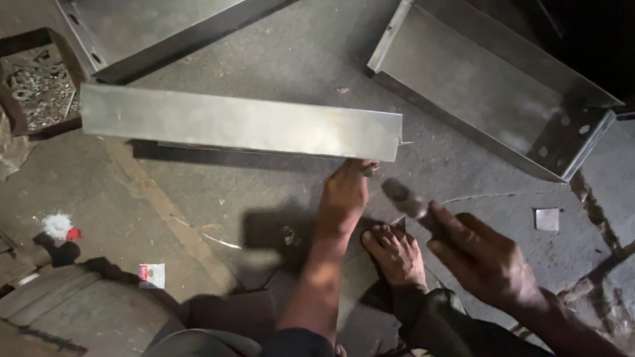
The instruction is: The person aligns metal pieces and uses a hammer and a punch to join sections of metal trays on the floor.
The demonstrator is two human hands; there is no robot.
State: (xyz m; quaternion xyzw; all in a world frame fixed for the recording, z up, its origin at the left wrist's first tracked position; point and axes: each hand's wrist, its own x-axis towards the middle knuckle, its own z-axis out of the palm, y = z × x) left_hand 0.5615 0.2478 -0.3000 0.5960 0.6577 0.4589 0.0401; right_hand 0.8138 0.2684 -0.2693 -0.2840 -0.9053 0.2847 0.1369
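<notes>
My right hand [486, 261] sits closest to my eyes, its fingers clenched around the handle of a hammer [413, 205]; the head is a blurred grey smear just above my knuckles. Beside it is my one bare foot [395, 254], toes spread on the rough stone floor [264, 192], which is cracked, dusty and dull grey.

My left hand [345, 192] reaches forward to the near right corner of a long folded sheet-metal channel [241, 122]. The fingertips press up against its lower edge and pinch something small and dark there (too small for me to tell what it is).

I count three sheet-metal pieces in all. The channel under my left hand is flat-faced, brushed and pale, lying crosswise in front of me. A second, a shallow metal tray [489, 86] with punched round holes in its end wall, lies up on the right. A third panel [159, 30], also holed along one flange, is at the top left.

One open box of small metal fittings [36, 82] stands at the far left. One small square metal offcut [547, 219] lies alone on the right. One white paper scrap [152, 275] and one white powdery spot [57, 225] mark the floor on the left.
</notes>
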